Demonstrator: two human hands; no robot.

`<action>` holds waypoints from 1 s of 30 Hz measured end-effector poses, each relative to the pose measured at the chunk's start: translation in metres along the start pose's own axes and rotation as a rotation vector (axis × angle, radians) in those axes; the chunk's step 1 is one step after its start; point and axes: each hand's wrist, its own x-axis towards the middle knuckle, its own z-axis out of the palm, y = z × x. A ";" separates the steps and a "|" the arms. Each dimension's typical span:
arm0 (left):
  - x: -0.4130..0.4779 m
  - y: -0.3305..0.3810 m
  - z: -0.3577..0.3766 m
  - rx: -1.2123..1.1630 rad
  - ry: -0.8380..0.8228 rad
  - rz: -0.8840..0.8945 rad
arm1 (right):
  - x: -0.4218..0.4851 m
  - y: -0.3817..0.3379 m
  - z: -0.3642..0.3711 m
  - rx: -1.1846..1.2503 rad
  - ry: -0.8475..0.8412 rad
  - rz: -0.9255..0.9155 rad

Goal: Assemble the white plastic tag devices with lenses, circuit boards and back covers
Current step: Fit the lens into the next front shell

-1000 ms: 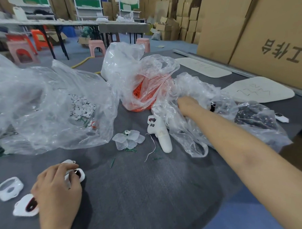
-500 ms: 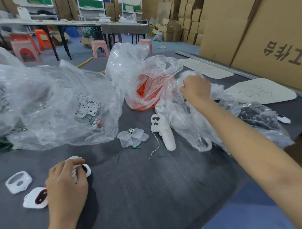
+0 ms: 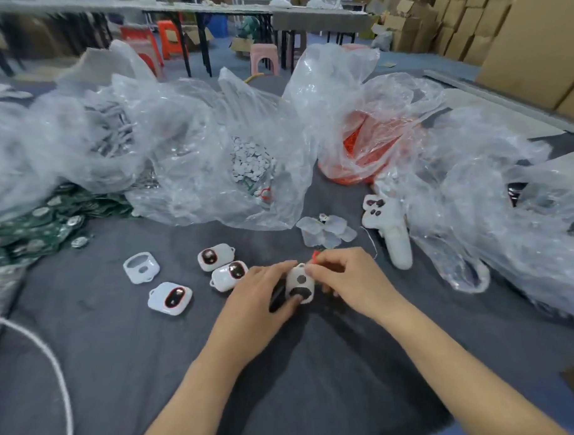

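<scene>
Both hands meet over the grey mat at one white tag shell (image 3: 300, 283). My left hand (image 3: 259, 296) grips its lower end, thumb on the dark opening. My right hand (image 3: 343, 275) pinches its top, with a small red piece (image 3: 315, 257) at the fingertips. Three white tags with dark red-rimmed lenses lie to the left: one (image 3: 214, 256), a second (image 3: 229, 273) and a third (image 3: 170, 298). An empty white shell (image 3: 141, 267) sits further left.
Clear plastic bags ring the mat: white discs (image 3: 249, 161), orange parts (image 3: 365, 156), dark parts (image 3: 519, 193) at right. Green circuit boards (image 3: 29, 226) pile at far left. A white handle-shaped device (image 3: 392, 230) and clear lens pieces (image 3: 325, 230) lie ahead. A white cord (image 3: 53, 365) crosses bottom left.
My right hand has come back from the plastic bag at the right to the white shell. My left hand has shifted onto that shell too. The camera has turned left.
</scene>
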 end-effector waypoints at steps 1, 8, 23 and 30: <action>0.001 0.000 0.000 0.017 -0.005 0.021 | 0.000 0.004 -0.004 -0.099 0.005 -0.016; 0.002 -0.002 0.000 0.001 -0.027 0.065 | -0.013 0.008 -0.024 -0.386 -0.022 -0.106; 0.000 0.000 -0.003 -0.052 -0.065 -0.007 | -0.019 0.017 -0.033 -0.474 -0.120 -0.167; 0.000 -0.001 0.002 0.118 -0.097 -0.008 | -0.018 0.017 -0.037 -0.498 -0.163 -0.193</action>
